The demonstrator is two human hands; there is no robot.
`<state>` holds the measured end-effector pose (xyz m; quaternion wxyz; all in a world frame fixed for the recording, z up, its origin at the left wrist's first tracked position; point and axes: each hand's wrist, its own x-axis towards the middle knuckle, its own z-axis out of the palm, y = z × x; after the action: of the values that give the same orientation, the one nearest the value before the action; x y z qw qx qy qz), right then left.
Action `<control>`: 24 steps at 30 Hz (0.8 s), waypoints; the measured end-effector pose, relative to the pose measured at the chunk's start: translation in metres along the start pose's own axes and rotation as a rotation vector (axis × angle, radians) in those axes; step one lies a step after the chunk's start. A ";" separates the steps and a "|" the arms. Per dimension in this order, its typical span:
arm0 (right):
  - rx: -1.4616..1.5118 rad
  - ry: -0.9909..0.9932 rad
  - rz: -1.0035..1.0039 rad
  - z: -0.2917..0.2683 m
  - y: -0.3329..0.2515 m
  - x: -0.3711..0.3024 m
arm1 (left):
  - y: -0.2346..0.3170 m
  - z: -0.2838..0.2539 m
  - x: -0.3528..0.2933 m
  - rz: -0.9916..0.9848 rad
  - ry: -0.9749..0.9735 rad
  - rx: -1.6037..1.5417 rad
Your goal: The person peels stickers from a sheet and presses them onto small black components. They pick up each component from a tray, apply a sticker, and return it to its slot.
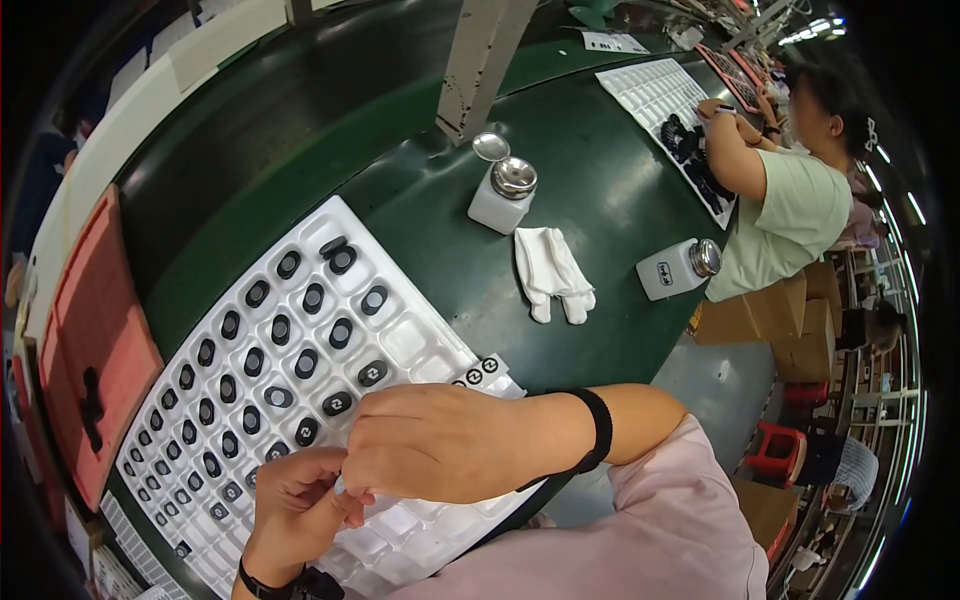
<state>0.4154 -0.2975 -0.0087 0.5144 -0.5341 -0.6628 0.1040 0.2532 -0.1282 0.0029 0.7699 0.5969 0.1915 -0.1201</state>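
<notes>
Through the head camera I see a white moulded tray (408, 338) on a green table (620, 350); small black oval pieces (307, 432) sit in its pockets, the nearest just beyond the fingers; the wearer's left hand (285, 508) and right hand (425, 440) meet over the near part of the tray; the grip of each is pressed together at thumb and fingertips, though I cannot tell what, if anything, is pinched there.

The ovals look light and stiff, probably hard plastic, smooth enough to slip; I would hold one by its long sides, off the round centre, which might scratch or smudge; the tray seems thin and bendy, better taken by its rim.

As for markings, several ovals near the hands carry a pale symbol on a dark centre, others a plain grey disc; a white card (481, 371) at the tray's right edge shows round black emblems; a white bottle (685, 272) bears a small printed label.
</notes>
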 end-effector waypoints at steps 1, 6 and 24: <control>0.011 0.002 0.004 -0.001 0.000 0.000 | 0.001 -0.001 -0.001 0.002 -0.009 -0.005; 0.125 -0.057 0.090 0.000 -0.003 0.006 | 0.003 -0.002 -0.007 -0.026 -0.002 -0.019; 0.076 -0.040 0.203 -0.006 0.002 0.002 | 0.018 0.002 0.002 -0.137 -0.104 -0.151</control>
<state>0.4215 -0.2976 -0.0064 0.5078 -0.5764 -0.6110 0.1909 0.2626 -0.1250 0.0176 0.8116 0.5155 0.2001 -0.1886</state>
